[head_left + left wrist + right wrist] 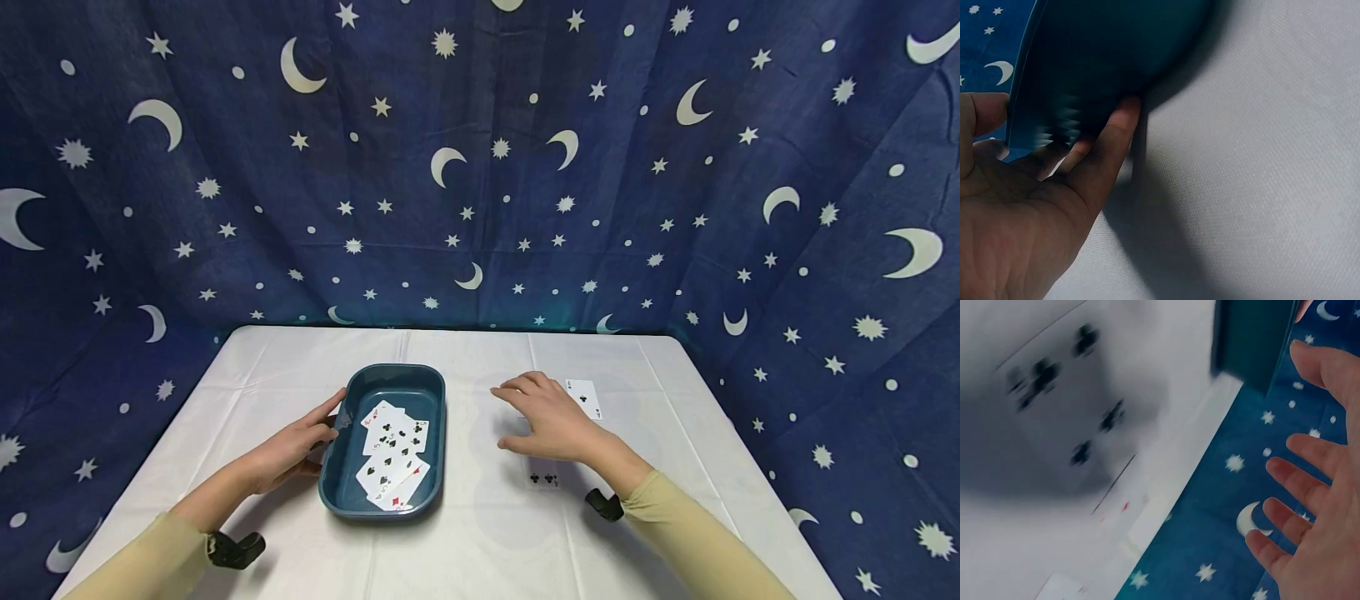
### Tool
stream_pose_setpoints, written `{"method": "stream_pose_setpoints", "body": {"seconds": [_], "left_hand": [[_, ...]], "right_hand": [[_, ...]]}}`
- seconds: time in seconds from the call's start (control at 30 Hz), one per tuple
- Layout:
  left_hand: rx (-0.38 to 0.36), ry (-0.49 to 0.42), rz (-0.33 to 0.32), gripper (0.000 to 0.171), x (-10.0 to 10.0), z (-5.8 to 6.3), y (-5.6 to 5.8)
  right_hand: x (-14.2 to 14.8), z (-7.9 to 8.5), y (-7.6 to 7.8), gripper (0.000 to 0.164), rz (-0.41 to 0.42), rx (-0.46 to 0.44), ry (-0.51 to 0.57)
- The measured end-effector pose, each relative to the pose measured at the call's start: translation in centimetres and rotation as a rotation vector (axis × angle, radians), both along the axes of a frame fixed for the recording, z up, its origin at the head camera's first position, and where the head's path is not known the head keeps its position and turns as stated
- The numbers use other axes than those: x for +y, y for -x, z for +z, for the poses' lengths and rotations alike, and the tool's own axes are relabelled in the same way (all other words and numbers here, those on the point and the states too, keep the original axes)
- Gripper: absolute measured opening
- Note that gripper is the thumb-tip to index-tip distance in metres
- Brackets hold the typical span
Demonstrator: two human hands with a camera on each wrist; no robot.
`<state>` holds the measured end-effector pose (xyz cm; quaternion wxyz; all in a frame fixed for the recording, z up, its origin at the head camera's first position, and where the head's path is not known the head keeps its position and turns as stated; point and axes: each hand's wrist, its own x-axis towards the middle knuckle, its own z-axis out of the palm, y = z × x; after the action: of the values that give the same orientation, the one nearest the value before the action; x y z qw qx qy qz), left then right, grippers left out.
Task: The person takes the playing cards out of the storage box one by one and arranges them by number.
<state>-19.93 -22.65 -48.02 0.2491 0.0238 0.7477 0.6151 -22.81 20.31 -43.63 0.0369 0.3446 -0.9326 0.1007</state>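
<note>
A deep blue rectangular dish holds several overlapping playing cards, face up. My left hand touches the dish's outer left side, fingertips up against the wall and rim. In the left wrist view, the fingers reach along the dark outer wall. My right hand hovers right of the dish with fingers spread and nothing in them. Below it, a clubs card shows partly from under the hand. Another clubs card lies just beyond the knuckles.
A white cloth covers the table, and a dark blue curtain with moons and stars hangs behind it. In the right wrist view, a card with a red mark lies past the blurred clubs card.
</note>
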Motion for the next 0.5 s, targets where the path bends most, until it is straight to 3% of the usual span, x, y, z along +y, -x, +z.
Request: {"method": "stream_pose_setpoints", "body": {"seconds": [0.5], "left_hand": [[-0.006,-0.001,0.01,0.076,0.1,0.1,-0.1]], "right_hand": [[-9.0,1.3,0.3,0.07,0.134,0.032,-0.017]]}}
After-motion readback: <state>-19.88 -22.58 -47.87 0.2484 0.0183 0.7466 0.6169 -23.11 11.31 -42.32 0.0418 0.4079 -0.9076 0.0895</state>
